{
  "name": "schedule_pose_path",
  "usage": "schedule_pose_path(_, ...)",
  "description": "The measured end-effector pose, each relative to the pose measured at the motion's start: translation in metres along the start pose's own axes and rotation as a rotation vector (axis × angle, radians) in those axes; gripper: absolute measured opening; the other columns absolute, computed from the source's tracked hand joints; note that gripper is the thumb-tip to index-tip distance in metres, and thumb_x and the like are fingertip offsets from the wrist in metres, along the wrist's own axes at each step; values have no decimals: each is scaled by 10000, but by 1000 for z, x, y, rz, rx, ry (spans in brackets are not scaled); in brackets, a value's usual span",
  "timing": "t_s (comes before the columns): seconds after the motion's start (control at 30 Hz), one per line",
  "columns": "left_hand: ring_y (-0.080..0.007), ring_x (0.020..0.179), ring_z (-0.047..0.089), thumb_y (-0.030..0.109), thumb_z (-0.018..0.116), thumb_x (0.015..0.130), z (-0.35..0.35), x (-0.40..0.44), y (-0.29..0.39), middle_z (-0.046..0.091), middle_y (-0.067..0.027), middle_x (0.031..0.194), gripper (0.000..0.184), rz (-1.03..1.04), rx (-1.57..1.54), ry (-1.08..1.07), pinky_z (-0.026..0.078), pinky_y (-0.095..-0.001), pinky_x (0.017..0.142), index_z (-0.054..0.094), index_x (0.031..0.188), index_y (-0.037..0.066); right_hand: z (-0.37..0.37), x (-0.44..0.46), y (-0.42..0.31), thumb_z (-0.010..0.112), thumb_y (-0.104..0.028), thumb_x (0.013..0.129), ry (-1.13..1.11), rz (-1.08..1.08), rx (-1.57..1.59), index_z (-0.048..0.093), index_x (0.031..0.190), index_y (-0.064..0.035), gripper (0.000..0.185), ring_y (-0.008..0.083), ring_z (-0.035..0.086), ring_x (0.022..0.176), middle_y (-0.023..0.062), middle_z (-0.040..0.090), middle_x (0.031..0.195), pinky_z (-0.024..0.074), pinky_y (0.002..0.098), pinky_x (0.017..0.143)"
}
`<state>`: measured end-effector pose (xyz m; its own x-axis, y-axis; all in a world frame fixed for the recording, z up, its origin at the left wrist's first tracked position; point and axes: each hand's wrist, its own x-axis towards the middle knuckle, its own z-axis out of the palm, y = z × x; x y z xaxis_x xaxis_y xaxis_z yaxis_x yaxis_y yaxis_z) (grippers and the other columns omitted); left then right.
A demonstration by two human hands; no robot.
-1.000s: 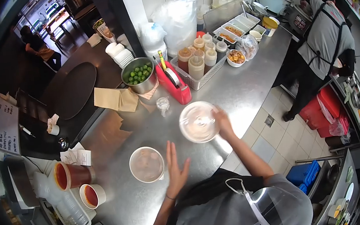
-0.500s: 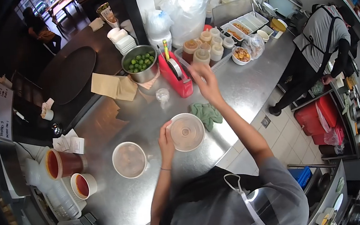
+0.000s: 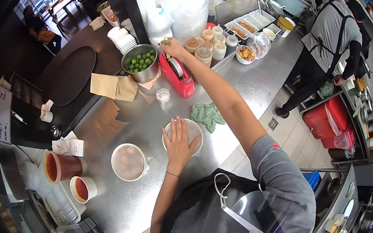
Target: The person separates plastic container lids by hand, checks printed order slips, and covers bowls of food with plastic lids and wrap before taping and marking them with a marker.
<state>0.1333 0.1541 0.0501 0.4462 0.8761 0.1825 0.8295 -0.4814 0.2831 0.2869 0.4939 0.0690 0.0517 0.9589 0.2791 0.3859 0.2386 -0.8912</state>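
Observation:
My left hand (image 3: 178, 142) lies flat, fingers outstretched, over the clear lid of a white round tub (image 3: 194, 131). Beyond it, my right arm reaches across the steel counter to a red tape dispenser (image 3: 184, 87). At its far end my right hand (image 3: 172, 48) is closed around a yellow marker (image 3: 166, 39); only a bit of yellow shows above the fingers. A second lidded tub (image 3: 128, 162) stands left of my left hand. On the other side, a green cloth (image 3: 208, 116) lies beside the covered tub. A small knotted plastic bag (image 3: 163, 97) sits near the dispenser.
A metal pot of green limes (image 3: 139, 63) and brown paper bags (image 3: 114, 85) stand at the back left. Sauce bottles (image 3: 203, 53) and a bowl of food (image 3: 246, 54) are behind right. Red sauce containers (image 3: 65, 165) stand left. A co-worker (image 3: 336, 35) bends at the right.
My right hand has moved left and away from me, from beside the dispenser to the marker. My left hand has gone from the tub's side to flat on its lid.

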Motion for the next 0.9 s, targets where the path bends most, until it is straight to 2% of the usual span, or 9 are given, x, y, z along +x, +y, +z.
schedule_pose_path(0.1,-322,1381,181,423,558,848,-14,3,-9,189,-197,1489,788,8,-76,17,119,-531,1093,239,1404,-36,-20,-30,-39,710,-237,746,161,-267,-81,657,1047,8,392,351,508,1129,230,527,1201,416,358,941)
schedule_pose_path(0.17,-302,1370,215,363,560,867,-25,3,-6,174,-205,1487,759,-67,-422,248,184,-498,1085,209,1417,-26,-39,-69,-82,676,-114,769,286,-391,49,664,1028,7,286,302,566,1052,180,590,1110,450,340,887)
schedule_pose_path(0.3,-232,1168,490,247,503,932,-50,-4,26,413,-210,1337,554,-286,-1275,432,427,-346,934,292,1379,-3,-61,-179,-134,632,-27,828,-158,-93,485,689,977,-35,159,178,622,886,96,626,1030,488,278,805)
schedule_pose_path(0.4,-108,746,563,239,429,976,-49,-22,24,588,-73,917,325,-404,-1720,-109,443,-197,621,468,1206,12,-60,-253,-160,604,-39,859,-214,97,773,609,1042,-31,183,167,606,787,93,578,898,519,321,779)
schedule_pose_path(0.5,-64,549,407,245,353,1001,-45,-41,31,449,18,630,278,-339,-1647,-357,326,-204,522,521,948,31,-59,-298,-165,588,-91,882,-151,243,1112,531,1071,-34,205,167,574,673,83,538,785,534,357,779)
schedule_pose_path(0.57,-63,542,346,264,348,1004,-39,-55,34,391,27,629,287,-242,-1778,-513,282,-214,511,487,869,53,-66,-322,-147,575,-152,901,-308,358,1388,494,1021,-37,185,149,533,575,56,500,681,540,370,771)
schedule_pose_path(0.63,-58,528,326,253,389,993,-36,-63,40,356,38,598,290,-132,-1785,-535,274,-228,478,470,813,40,-67,-341,-141,421,-350,970,-507,418,1409,401,692,-110,368,79,337,408,-22,335,505,529,382,776)
schedule_pose_path(0.87,-382,662,582,259,458,951,-72,-67,48,589,-210,700,276,-81,-870,-234,406,-460,565,488,861,-1,-74,-346,-164,326,-415,990,-397,507,1297,313,562,-157,500,63,229,370,-44,246,462,519,386,776)
schedule_pose_path(0.9,-414,700,575,256,462,946,-73,-71,46,590,-235,721,270,-83,-756,-199,408,-482,579,495,869,0,-80,-339,-166,319,-428,989,-158,579,1215,335,568,-159,500,71,252,375,-41,267,462,508,378,755)
